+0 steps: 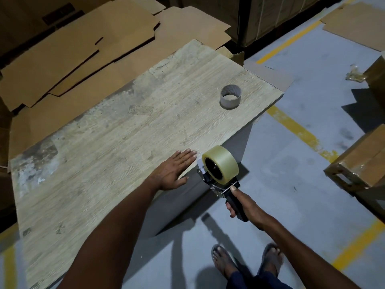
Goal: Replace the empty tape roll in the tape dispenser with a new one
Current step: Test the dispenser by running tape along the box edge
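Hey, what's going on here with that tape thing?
A person is swapping the tape in a hand-held tape dispenser. Their right hand grips its handle, holding it just past the edge of the table, and a full roll of clear tape already sits on it. Their left hand lies flat on the table top beside it. The empty cardboard core stands alone farther along the table. Behind the table lie flattened cardboard boxes.

Warehouse: flattened cartons [83, 49], yellow floor lines [300, 132]
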The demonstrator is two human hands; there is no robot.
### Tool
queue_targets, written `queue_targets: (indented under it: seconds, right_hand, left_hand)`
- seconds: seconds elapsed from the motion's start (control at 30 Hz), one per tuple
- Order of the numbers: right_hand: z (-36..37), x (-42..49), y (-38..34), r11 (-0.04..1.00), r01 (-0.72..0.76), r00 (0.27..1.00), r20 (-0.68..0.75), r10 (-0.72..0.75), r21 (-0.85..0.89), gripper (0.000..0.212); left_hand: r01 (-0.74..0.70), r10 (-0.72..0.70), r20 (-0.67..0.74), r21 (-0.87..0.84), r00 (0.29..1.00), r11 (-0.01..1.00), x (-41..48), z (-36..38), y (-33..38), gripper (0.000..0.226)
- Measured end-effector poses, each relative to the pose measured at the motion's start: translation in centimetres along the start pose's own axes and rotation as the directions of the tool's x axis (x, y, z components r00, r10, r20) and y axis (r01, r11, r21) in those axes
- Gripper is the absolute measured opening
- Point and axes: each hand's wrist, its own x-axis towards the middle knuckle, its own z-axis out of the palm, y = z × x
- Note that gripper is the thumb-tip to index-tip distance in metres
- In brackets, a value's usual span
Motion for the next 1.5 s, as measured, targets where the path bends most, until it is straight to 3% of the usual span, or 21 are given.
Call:
queue_targets:
  seconds: [0.23, 0.4, 0.5, 0.6, 0.87, 1.13, 1.5]
  right_hand:
    - [0.2, -0.5, 0.0, 0.997, 0.058, 0.997, -0.040, -0.060, -0.045, 0.080]
    - [1.2, -0.9, 0.4, 0.982, 0.166, 0.971, -0.158, -0.179, -0.095, 0.099]
    - [1.7, -1.1, 0.9, 0.972, 0.194, 0.948, -0.230, -0.220, -0.133, 0.089]
    - [1.5, -1.3, 2.5, 0.941, 0.193, 0.928, -0.260, -0.267, -0.277, 0.079]
    - [1.2, -1.7, 4.0, 0.940, 0.174, 0.930, -0.265, -0.254, -0.294, 0.091]
    - [1.7, 0.6, 3.3, 0.921, 0.146, 0.927, -0.276, -0.255, -0.362, 0.074]
    - [3.7, 3.7, 3.8, 0.922, 0.208, 0.896, -0.315, -0.314, -0.328, 0.085]
  left_hand:
    - [0.054, -0.055, -0.062, -0.018, 0.997, 0.998, -0.2, 0.4, 0.2, 0.085]
    - [0.073, -0.073, -0.063, -0.005, 0.995, 0.997, -0.3, 0.8, -0.1, 0.083]
    - [0.076, -0.074, -0.049, 0.037, 0.996, 0.996, -0.2, 0.7, -0.2, 0.082]
    - [0.076, -0.073, -0.034, 0.070, 0.997, 0.995, -0.4, 0.7, -0.2, 0.082]
    - [0.082, -0.078, -0.038, 0.111, 0.996, 0.990, -0.4, 0.5, 0.0, 0.082]
    - [0.123, -0.120, -0.035, 0.096, 0.992, 0.988, -0.5, 0.4, 0.0, 0.081]
    - [0.165, -0.162, -0.037, 0.088, 0.986, 0.982, -0.8, 0.6, 0.1, 0.081]
